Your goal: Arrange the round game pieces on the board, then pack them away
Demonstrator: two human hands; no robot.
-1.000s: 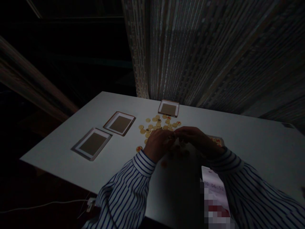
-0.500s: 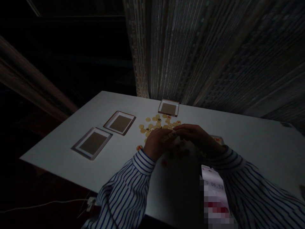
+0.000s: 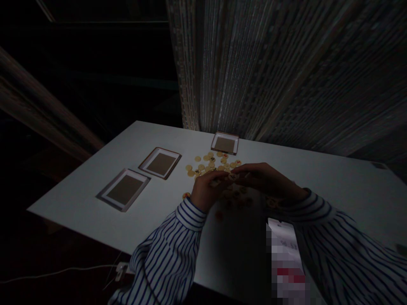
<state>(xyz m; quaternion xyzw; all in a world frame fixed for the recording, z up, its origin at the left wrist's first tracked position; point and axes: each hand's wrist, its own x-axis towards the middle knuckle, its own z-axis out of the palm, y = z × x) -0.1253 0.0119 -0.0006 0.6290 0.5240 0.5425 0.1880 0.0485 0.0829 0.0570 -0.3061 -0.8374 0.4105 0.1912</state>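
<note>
Fingertips of the left hand and right hand meet around a marked disc, apparently raised a little above the other discs on the white tabletop; which hand bears it (the light is poor) I cannot tell. Handling it well likely calls for a light pinch at the rim, leaving the inked face uncovered and readable. Low wrists would help a slip fall softly, since several discs lie in deep shadow beneath. The right sleeve needs care beside the lit phone. Two shallow trays lie off to the left; a third tray sits just beyond the discs.
</note>
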